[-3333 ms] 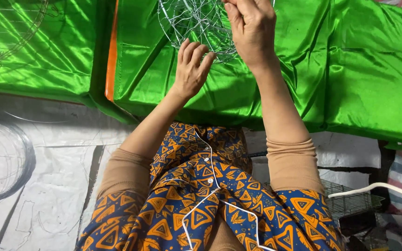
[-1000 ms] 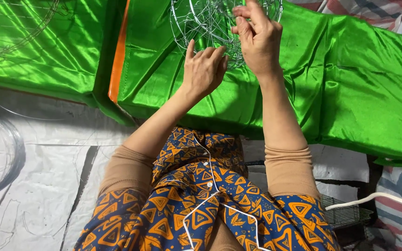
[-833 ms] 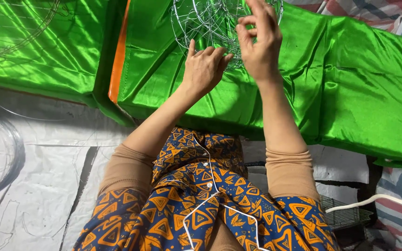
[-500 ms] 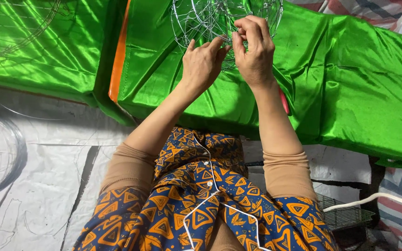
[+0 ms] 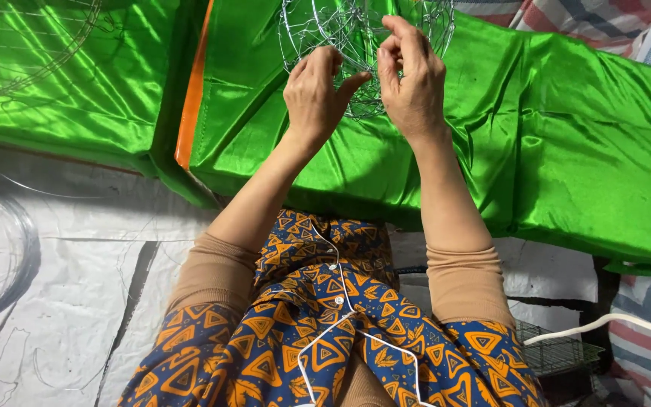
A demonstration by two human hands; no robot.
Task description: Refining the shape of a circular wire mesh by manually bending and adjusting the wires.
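Both hands have closed in together on the wire frame (image 5: 363, 45) at the far edge of the green cloth (image 5: 566, 151): left hand (image 5: 316, 94) and right hand (image 5: 414, 83) now pinch its wires, fingers curled nearly shut.

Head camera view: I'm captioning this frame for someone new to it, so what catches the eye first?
The shiny green satin cloth fills the upper half, with an orange strip along a fold at left. At top centre, the left hand and right hand both pinch a round silver wire frame. Below, a blue and orange patterned garment fills the foreground.
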